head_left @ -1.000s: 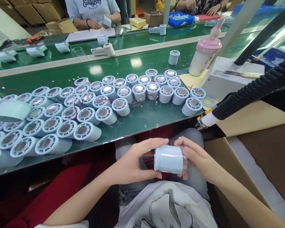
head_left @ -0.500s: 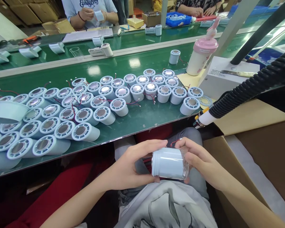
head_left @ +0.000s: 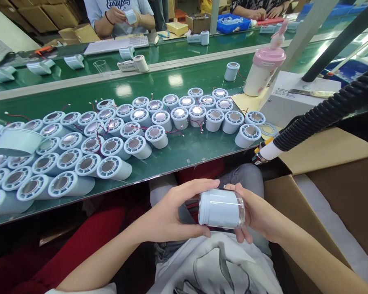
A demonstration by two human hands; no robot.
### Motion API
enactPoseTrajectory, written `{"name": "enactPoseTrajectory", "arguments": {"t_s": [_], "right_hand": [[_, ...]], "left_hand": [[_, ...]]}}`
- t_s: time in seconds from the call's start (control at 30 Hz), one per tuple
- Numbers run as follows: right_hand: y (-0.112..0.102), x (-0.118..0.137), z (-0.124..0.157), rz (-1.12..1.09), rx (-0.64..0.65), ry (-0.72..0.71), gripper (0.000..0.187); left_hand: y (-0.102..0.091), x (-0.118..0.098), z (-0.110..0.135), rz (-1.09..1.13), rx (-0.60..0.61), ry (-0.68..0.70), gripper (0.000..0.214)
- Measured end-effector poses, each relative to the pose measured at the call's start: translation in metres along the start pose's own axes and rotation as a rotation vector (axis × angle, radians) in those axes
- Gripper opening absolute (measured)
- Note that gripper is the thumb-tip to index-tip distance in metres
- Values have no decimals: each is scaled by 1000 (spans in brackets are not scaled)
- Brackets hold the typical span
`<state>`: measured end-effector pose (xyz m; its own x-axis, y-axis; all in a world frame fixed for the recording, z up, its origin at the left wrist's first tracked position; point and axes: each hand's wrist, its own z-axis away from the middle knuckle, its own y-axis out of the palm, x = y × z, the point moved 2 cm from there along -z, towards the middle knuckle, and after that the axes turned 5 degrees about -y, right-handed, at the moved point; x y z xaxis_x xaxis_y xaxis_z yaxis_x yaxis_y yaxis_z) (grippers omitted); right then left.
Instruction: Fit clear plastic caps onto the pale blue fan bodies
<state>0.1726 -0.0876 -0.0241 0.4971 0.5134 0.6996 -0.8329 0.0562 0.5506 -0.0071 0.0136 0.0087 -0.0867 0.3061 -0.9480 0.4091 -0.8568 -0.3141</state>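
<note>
Over the lap, the left hand [head_left: 168,214] and right hand [head_left: 259,212] clasp a pale blue plastic cylinder [head_left: 221,208] lying sideways between them. Beyond, matching pale blue cylinders with metal-centred tops [head_left: 110,139] crowd the green conveyor belt [head_left: 184,153]; farther right stands a pink-lidded bottle [head_left: 263,71].

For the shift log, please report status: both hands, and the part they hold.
Left hand and right hand grip one pale blue cylinder, lying sideways. Similar cylinders crowd the green belt ahead. Nothing blocks the hands.

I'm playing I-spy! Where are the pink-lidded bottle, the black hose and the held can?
pink-lidded bottle [head_left: 259,81], head view, cream body
black hose [head_left: 325,115], head view, ribbed middle
held can [head_left: 221,208], head view, pale blue side
</note>
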Motion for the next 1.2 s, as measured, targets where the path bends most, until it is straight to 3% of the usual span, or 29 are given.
{"name": "enactPoseTrajectory", "arguments": {"t_s": [0.17, 0.37, 0.53, 0.63, 0.77, 0.87, 0.97, 1.07, 1.2], "right_hand": [[-1, -4, -2, -113, 88, 102, 63], [0, -7, -1, -151, 114, 193, 83], [-8, -12, -10, -221, 62, 273, 85], [-25, -17, -23, -334, 33, 185, 76], [-61, -28, -41, -448, 17, 16, 62], [-89, -35, -51, -459, -17, -110, 58], [-109, -36, -57, -445, -26, -203, 54], [-116, -30, -59, -390, -26, -234, 54], [-107, -20, -58, -280, -57, -255, 54]], "left_hand": [[0, 3, 0, 12, 2, 3, 82], [2, 5, 0, 2, -28, 33, 82], [5, 9, -4, 191, -14, -170, 80], [7, 23, -23, 380, 22, -241, 84], [18, 57, -74, 567, 126, -234, 84], [31, 79, -116, 616, 207, -215, 85], [40, 88, -144, 600, 246, -192, 83], [40, 85, -153, 585, 263, -181, 78], [31, 73, -139, 561, 228, -214, 89]]}}
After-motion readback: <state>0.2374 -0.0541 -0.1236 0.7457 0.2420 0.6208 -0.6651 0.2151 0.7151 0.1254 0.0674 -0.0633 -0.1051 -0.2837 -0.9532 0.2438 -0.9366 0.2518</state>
